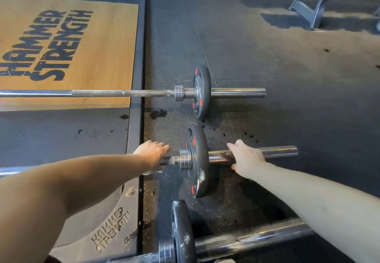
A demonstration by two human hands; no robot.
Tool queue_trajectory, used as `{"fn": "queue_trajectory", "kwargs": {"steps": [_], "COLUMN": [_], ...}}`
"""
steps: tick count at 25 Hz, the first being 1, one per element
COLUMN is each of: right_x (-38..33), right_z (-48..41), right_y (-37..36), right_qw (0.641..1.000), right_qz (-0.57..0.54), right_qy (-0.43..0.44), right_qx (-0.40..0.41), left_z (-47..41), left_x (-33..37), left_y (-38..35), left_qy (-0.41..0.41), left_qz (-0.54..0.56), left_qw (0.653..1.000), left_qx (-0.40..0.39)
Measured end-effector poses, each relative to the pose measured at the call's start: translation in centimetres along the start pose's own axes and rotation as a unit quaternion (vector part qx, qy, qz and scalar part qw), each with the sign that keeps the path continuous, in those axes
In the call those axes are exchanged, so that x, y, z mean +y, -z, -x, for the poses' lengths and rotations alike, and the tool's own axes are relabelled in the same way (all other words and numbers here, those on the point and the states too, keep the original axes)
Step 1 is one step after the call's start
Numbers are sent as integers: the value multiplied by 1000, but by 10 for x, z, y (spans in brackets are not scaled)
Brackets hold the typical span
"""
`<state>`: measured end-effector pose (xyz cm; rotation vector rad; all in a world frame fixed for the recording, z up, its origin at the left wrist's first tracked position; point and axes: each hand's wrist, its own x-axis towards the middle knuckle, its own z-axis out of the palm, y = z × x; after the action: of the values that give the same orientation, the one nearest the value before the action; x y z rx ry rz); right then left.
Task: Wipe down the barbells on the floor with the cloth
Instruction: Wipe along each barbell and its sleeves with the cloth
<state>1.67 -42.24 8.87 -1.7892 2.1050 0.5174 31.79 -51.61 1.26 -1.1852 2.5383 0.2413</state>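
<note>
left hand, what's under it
The middle barbell's shaft runs under the left hand, emerging beside the collar. The fingers' undersides are hidden, so whether they hold a cloth cannot be told.
</note>
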Motion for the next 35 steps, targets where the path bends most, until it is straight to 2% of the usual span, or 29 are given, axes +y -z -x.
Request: {"fn": "queue_trajectory", "kwargs": {"steps": [2, 5, 10, 15, 21, 28, 35], "right_x": [-9, -17, -15, -17, 4, -17, -37], "right_z": [-8, -23, -36, -39, -32, -49, -78], "right_y": [-8, -14, -17, -16, -17, -26, -22], "right_qw": [994, 993, 985, 988, 997, 990, 988], "right_qz": [107, 115, 165, 151, 11, -18, -30], "right_qy": [16, 12, 40, 28, 4, -23, -30], "right_qx": [23, -7, 10, 14, 81, 139, 146], "left_z": [9, 23, 31, 24, 17, -5, -34], "left_x": [-15, -35, -35, -34, -41, -55, -74], "left_y": [1, 4, 3, 0, 2, 16, 30], "left_qy": [11, 43, 81, 103, 55, 83, 103], "left_qz": [-18, -16, -44, -31, -94, -102, -158], "left_qw": [1000, 999, 992, 990, 992, 990, 982], "left_qx": [3, -23, -82, -88, -70, -43, -13]}}
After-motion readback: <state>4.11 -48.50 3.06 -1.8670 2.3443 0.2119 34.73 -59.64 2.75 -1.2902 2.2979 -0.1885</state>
